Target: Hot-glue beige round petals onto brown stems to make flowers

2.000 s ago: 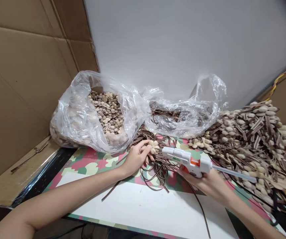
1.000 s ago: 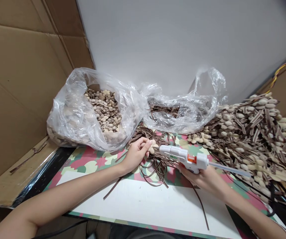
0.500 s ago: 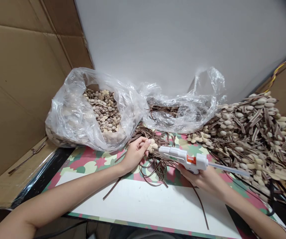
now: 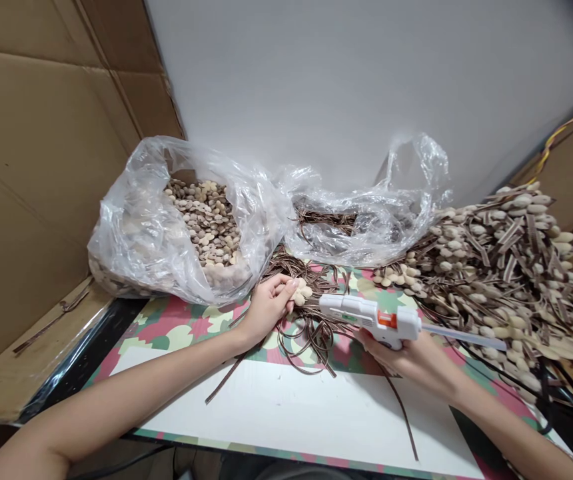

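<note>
"What's gripped?"
"The left hand (image 4: 269,305) pinches a beige flower piece (image 4: 303,292), centrally; the right hand (image 4: 402,360) is wrapped round a glue gun (image 4: 351,312), nozzle (image 4: 322,303) just right of the piece."
"Room?"
"Plastic bags (image 4: 134,230) bound the far side, a stem pile (image 4: 504,267) the right; white sheet (image 4: 286,413) spreads toward the tabletop's near edge (image 4: 266,455)."

The glue gun (image 4: 359,314) presents a smooth plastic surface, the petalled piece (image 4: 302,293) a matt, felt-like one, the bags (image 4: 139,230) glossy, crinkled plastic film, and the side panel (image 4: 31,160) matt, creased cardboard.
</note>
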`<act>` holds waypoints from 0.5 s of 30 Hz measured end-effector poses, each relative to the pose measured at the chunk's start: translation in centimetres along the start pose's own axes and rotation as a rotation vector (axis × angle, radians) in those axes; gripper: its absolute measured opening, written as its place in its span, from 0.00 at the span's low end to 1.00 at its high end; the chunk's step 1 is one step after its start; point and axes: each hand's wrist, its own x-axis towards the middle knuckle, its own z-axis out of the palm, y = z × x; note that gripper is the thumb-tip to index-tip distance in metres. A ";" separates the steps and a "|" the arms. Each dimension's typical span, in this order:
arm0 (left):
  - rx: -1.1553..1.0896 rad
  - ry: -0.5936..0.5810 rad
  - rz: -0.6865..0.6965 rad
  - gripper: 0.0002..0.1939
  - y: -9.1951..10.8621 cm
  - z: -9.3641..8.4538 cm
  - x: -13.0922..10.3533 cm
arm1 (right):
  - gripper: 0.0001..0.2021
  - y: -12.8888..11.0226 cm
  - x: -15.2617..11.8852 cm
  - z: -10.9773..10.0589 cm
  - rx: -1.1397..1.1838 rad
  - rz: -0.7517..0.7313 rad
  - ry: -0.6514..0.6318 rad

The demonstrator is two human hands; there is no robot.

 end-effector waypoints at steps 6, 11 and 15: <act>0.018 -0.045 -0.006 0.14 0.2 0.3 -0.3 | 0.11 0.5 0.2 0.3 -0.012 -0.005 0.006; 0.019 -0.029 -0.011 0.13 0.4 0.4 -0.4 | 0.10 1.2 0.1 0.6 -0.048 -0.029 0.007; 0.010 -0.016 -0.026 0.12 0.5 0.3 -0.4 | 0.10 1.2 0.1 0.5 -0.056 -0.038 0.017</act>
